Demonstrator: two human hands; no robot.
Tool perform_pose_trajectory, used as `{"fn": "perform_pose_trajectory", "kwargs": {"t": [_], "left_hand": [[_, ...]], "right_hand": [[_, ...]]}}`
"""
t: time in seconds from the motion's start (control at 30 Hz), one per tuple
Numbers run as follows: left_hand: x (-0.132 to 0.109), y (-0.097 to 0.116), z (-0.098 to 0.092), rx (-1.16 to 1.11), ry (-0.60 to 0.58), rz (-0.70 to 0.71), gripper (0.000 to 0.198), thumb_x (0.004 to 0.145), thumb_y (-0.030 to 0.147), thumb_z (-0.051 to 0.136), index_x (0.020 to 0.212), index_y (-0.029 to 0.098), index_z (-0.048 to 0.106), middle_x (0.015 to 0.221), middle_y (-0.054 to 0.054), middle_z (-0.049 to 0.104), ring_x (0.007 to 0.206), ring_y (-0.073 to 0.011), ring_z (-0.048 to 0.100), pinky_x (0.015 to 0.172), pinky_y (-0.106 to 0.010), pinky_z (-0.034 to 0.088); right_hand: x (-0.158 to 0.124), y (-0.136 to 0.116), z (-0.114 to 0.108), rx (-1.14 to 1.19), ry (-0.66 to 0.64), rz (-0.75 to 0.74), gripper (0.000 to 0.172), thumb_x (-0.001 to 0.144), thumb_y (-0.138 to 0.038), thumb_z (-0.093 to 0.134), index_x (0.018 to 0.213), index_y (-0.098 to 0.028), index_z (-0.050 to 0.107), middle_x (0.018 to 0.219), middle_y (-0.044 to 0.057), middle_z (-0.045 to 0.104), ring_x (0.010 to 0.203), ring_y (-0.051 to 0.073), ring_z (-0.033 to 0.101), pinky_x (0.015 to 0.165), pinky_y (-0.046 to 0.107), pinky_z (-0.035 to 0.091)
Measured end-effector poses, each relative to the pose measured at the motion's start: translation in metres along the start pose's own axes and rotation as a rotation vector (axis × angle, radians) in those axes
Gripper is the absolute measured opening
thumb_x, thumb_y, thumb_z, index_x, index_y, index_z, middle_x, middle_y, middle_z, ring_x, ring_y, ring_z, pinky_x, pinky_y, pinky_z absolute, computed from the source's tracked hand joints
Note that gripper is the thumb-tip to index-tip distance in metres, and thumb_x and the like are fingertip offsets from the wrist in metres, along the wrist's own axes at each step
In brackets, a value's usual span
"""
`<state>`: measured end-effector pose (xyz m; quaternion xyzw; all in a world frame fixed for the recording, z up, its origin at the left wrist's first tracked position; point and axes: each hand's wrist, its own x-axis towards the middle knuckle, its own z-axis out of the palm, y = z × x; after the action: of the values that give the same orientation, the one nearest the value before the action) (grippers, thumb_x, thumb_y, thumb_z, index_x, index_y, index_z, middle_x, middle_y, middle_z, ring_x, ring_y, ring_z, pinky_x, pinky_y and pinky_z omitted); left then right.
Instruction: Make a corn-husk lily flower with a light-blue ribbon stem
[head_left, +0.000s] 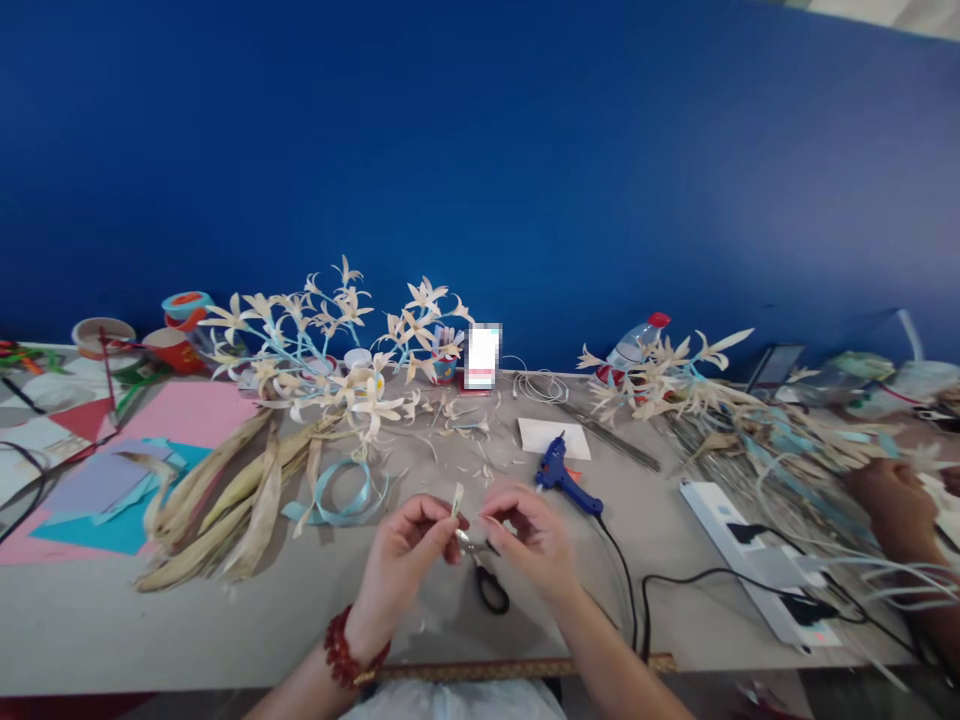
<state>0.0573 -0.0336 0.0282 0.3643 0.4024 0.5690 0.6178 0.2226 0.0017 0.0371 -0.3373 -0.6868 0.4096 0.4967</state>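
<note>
My left hand point(412, 548), a red bead bracelet on its wrist, pinches a small pale strip of dried husk point(457, 497) upright between thumb and fingertips. Close beside it, my right hand point(531, 540) has its thumb and fingertips pressed together; it is slightly blurred, and what it holds cannot be made out. Below both hands lie scissors point(491, 592) with black handles, their blades partly hidden. A blue glue gun point(568, 480) rests to the right of my right hand. Left of my left hand are a loop of light-blue ribbon point(346, 515) and dried corn husks point(236, 510).
Husk flowers point(300, 315) on blue stems stand at the back left, more husk flowers point(667, 365) at the back right. A white power strip point(750, 570) with cables lies right. Coloured paper point(97, 500) covers the left. Another person's hand point(896, 505) is at far right.
</note>
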Motion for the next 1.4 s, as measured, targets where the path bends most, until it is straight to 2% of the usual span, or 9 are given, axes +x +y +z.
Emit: {"fn": "perform_pose_trajectory", "kwargs": {"t": [0.13,0.53,0.73,1.4], "left_hand": [[-0.001,0.0,0.004,0.1,0.037,0.065,0.015,0.082,0.028,0.069,0.074,0.016,0.062,0.063,0.002,0.063,0.055,-0.0095,0.059,0.058,-0.021,0.046],[-0.004,-0.001,0.007,0.241,0.016,0.139,0.016,0.084,0.028,0.064,0.074,0.016,0.063,0.068,-0.002,0.063,0.055,-0.0133,0.063,0.054,-0.024,0.048],[-0.003,-0.001,0.006,0.269,0.023,0.15,0.015,0.084,0.028,0.064,0.075,0.016,0.064,0.073,-0.004,0.064,0.054,-0.0137,0.063,0.053,-0.024,0.049],[-0.003,-0.002,0.006,0.246,0.017,0.143,0.017,0.084,0.029,0.065,0.072,0.016,0.064,0.069,-0.002,0.064,0.051,-0.0126,0.062,0.051,-0.023,0.049]], "right_hand": [[0.0,-0.008,0.003,-0.037,0.072,0.002,0.006,0.085,-0.024,0.063,0.081,-0.021,0.065,0.076,0.003,0.061,0.071,0.017,0.058,0.06,0.026,0.046],[0.003,-0.017,0.012,-0.22,0.11,-0.11,0.009,0.085,-0.016,0.059,0.077,-0.021,0.062,0.07,0.001,0.06,0.062,0.015,0.054,0.058,0.027,0.044],[0.004,-0.017,0.012,-0.255,0.106,-0.119,0.009,0.085,-0.016,0.058,0.077,-0.021,0.061,0.068,0.0,0.06,0.059,0.014,0.054,0.057,0.026,0.044],[0.004,-0.015,0.013,-0.341,0.116,-0.182,0.009,0.084,-0.015,0.058,0.079,-0.022,0.061,0.07,0.001,0.061,0.057,0.014,0.054,0.056,0.027,0.045]]}}
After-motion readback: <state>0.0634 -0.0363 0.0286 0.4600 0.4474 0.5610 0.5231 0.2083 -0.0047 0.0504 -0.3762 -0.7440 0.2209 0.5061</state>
